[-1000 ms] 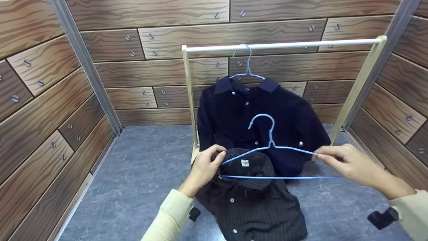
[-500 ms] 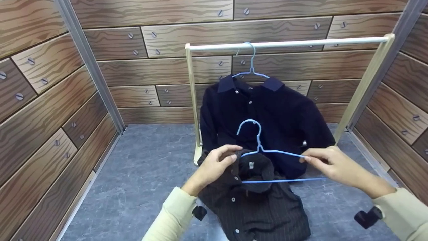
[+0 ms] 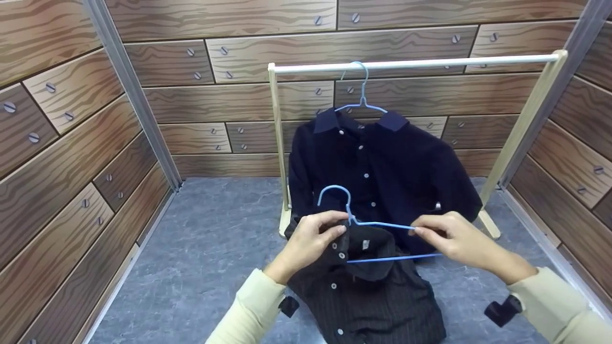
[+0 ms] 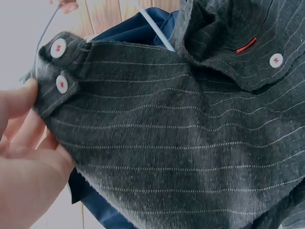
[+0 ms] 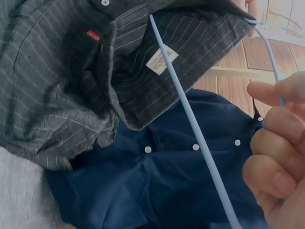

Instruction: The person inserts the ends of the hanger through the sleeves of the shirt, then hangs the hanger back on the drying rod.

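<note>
A dark pinstriped shirt (image 3: 382, 308) lies on the grey floor with its collar raised. My left hand (image 3: 306, 243) pinches the collar's left edge; in the left wrist view, thumb and fingers meet beside two white buttons (image 4: 58, 47). A light blue wire hanger (image 3: 382, 224) is partly inside the collar, its hook pointing up. My right hand (image 3: 454, 239) pinches the hanger's right shoulder between thumb and index finger. The hanger's bottom bar (image 5: 190, 117) crosses the neck opening in the right wrist view, below a white label (image 5: 162, 60). Cloth hides the hanger's left end.
Behind, a navy shirt (image 3: 330, 162) hangs on another blue hanger (image 3: 363, 98) from the white rail (image 3: 430, 63) of a wooden rack. Its lower part reaches the pinstriped shirt. Wood-patterned walls (image 3: 215, 105) enclose the floor (image 3: 210, 229).
My right hand has moved left with the hanger, sliding its left side deeper into the shirt's neck. The hook is lower and nearer my left hand, which has shifted slightly right with the collar.
</note>
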A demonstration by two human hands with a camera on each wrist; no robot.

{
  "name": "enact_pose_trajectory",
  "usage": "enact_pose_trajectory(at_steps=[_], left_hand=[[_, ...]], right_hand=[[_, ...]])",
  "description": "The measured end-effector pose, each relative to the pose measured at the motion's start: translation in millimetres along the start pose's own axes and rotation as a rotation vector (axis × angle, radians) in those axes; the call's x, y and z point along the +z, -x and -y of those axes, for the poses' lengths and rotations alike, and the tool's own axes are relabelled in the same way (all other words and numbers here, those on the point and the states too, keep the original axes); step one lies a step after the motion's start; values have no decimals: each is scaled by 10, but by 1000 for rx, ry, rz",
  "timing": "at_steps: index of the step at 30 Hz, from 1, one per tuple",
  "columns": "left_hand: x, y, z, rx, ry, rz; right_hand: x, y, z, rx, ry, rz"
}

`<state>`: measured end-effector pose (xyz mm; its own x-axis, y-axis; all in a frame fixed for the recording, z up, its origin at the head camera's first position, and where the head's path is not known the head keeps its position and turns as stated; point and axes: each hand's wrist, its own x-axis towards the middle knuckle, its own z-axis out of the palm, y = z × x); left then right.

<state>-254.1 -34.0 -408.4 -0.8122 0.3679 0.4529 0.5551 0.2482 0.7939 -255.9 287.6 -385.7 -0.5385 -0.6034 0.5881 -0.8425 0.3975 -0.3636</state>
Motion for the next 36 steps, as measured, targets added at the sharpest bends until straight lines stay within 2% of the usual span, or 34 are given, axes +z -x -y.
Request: enact_pose_trajectory(at_steps=[5,9,12,15,19,23,25,26,27,29,33,36], left_hand=[[6,30,-7,35,6,-64],[33,37,-18,42,37,-70],[47,39,-60,44,25,-71],[16,48,-177,50,5,-86],[-73,61,-350,29,22,-144],[-136,68,-402,-16,68,-175],[-147,66,-394,-22,77,-182],[-151,62,-392,-26,84,-187],[-152,60,-390,-30,91,-193],[-152,54,-396,-43,98,-216],[-111,25,-257,-69,120,-253],[-77,0,-155,-67,136,-271]], right_hand=[[79,-33,30,22,-39,34],[97,-36,45,28,-73,66],[54,-28,51,66,-91,67],[-27,-16,50,190,-124,-1],[-119,28,-24,439,-262,-197],[-81,127,-179,631,-609,-368],[-8,188,-254,698,-734,-382],[45,209,-282,738,-774,-371],[109,223,-303,774,-768,-341],[252,238,-329,815,-733,-216],[592,201,-258,818,-667,43],[795,148,-166,802,-636,154]])
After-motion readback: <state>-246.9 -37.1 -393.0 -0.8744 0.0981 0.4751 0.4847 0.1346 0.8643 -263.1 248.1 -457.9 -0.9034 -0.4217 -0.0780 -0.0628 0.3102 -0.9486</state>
